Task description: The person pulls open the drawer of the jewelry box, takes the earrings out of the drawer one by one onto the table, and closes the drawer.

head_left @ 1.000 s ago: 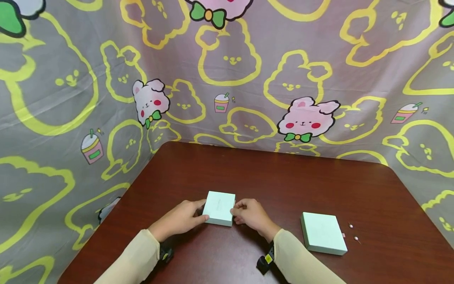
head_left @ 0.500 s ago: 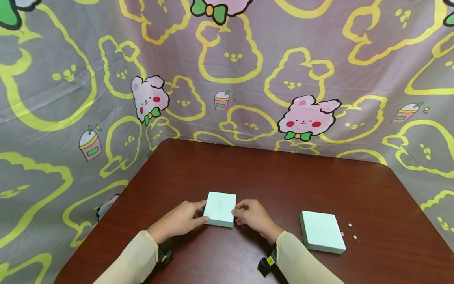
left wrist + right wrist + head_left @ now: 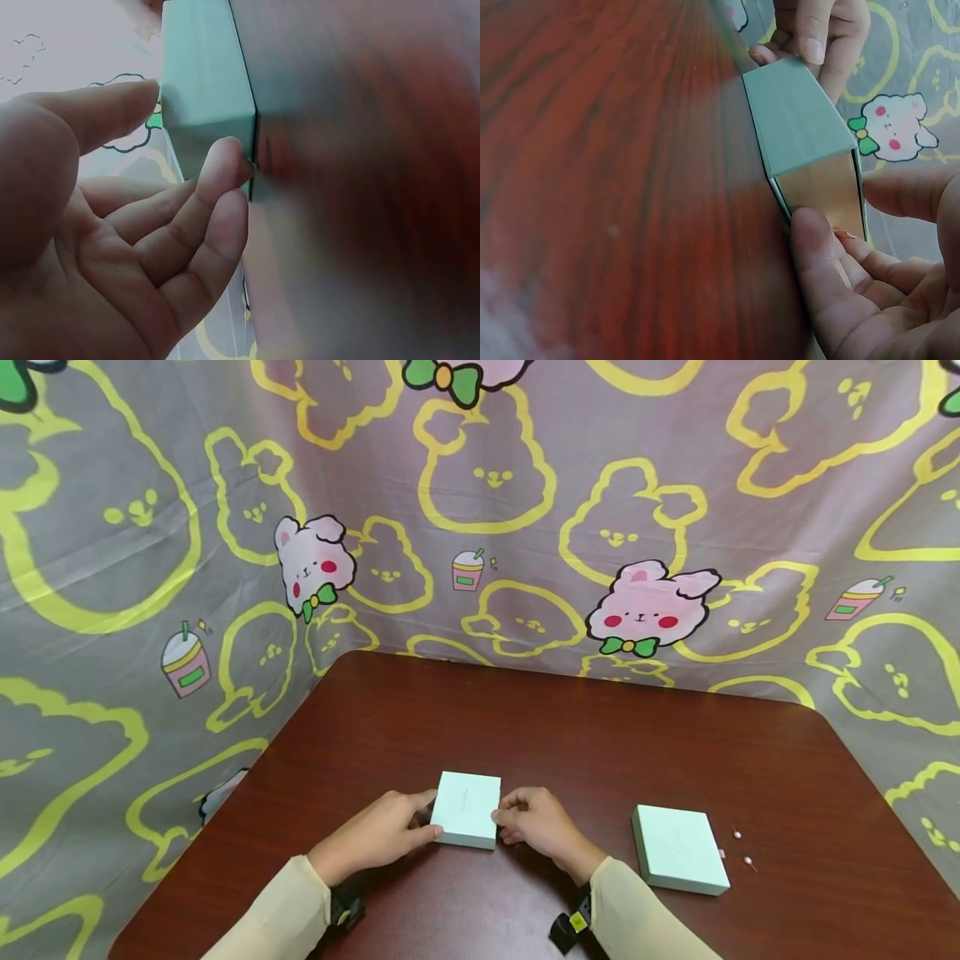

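A mint-green drawer box (image 3: 466, 808) lies flat on the dark wooden table, faint lettering on its lid. My left hand (image 3: 378, 835) holds its left side, thumb at the near left corner. In the left wrist view the left fingers (image 3: 221, 169) curl against the box's end wall. At the right end is my right hand (image 3: 547, 827), fingers bent. The right wrist view shows the sleeve's end with a beige inner drawer face (image 3: 821, 191). There the right fingers (image 3: 814, 232) close around a small pinkish tab (image 3: 845, 234), partly hidden.
A second mint-green box (image 3: 681, 848) lies to the right, a small pink tab (image 3: 722, 853) at its right side. Beside it are two small white pearl-like balls (image 3: 737, 834) on thin stems. A cartoon-patterned cloth (image 3: 495, 635) hangs behind the table.
The held box has shifted slightly nearer to me, both hands moving with it. The grip looks the same, and the drawer shows no visible sliding out. The head view has tilted a little.
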Motion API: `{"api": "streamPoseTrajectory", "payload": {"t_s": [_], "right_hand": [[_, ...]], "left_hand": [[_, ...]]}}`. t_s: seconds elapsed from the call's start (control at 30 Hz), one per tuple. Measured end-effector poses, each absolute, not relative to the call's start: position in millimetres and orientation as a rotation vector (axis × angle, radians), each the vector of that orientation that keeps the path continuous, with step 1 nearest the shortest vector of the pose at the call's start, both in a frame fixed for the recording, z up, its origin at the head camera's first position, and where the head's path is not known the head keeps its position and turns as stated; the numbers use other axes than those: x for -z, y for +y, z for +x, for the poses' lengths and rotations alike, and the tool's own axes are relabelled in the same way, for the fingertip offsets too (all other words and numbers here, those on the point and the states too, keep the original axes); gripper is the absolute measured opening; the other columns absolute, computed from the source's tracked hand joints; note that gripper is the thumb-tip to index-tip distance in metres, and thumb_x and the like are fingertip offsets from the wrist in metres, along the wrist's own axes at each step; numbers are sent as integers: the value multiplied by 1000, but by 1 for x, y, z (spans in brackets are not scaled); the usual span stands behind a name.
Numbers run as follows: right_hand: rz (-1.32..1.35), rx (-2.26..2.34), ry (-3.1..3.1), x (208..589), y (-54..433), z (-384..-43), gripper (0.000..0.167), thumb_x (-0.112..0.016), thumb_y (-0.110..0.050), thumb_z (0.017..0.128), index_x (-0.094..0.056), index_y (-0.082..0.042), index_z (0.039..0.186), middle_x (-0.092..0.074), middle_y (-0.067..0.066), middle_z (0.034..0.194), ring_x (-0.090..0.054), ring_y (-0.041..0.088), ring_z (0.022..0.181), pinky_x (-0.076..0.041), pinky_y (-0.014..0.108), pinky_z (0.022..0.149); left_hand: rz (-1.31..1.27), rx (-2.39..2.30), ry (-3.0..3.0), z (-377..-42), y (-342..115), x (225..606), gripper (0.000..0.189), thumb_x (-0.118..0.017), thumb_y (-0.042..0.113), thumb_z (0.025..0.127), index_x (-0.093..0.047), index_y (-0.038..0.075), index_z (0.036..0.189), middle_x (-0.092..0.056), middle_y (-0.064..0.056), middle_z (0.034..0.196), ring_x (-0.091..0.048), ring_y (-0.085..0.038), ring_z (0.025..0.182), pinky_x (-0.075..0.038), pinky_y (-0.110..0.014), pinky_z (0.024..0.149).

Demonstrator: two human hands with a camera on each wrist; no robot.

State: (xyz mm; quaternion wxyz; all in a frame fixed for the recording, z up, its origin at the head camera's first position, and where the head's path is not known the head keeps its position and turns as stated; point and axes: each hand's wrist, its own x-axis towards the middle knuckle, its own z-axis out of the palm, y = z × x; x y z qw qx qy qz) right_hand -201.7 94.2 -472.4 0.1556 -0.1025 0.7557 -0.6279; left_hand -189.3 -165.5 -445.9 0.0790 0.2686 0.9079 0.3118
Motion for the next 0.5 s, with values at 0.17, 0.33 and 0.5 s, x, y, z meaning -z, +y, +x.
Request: {"api": "streamPoseTrajectory", "payload": {"t_s": [0.17, 0.33, 0.5], "right_hand": [[-304, 1788, 2172, 473, 96, -198, 23, -70, -12, 89, -63, 9, 96, -66, 10, 82, -66, 24, 69, -56, 36, 66], [-309, 1782, 2170, 475, 98, -196, 22, -70, -12, 89, -63, 8, 95, -66, 10, 81, -66, 24, 68, -56, 36, 65], [-303, 1787, 2162, 474, 99, -193, 22, -70, -11, 89, -63, 9, 95, -66, 11, 81, -65, 24, 68, -56, 38, 65]], "left_hand": [[793, -944, 2718, -187, -164, 445, 52, -68, 24, 93, -53, -2, 136, -69, 3, 92, -58, -2, 64, -48, -25, 55], [788, -955, 2700, -187, -164, 446, 50, -68, 25, 93, -54, 1, 135, -66, 6, 87, -57, -3, 54, -48, -25, 50], [790, -973, 2672, -187, -163, 447, 48, -67, 27, 94, -55, 3, 134, -65, 7, 84, -56, -5, 50, -48, -26, 49]]}}
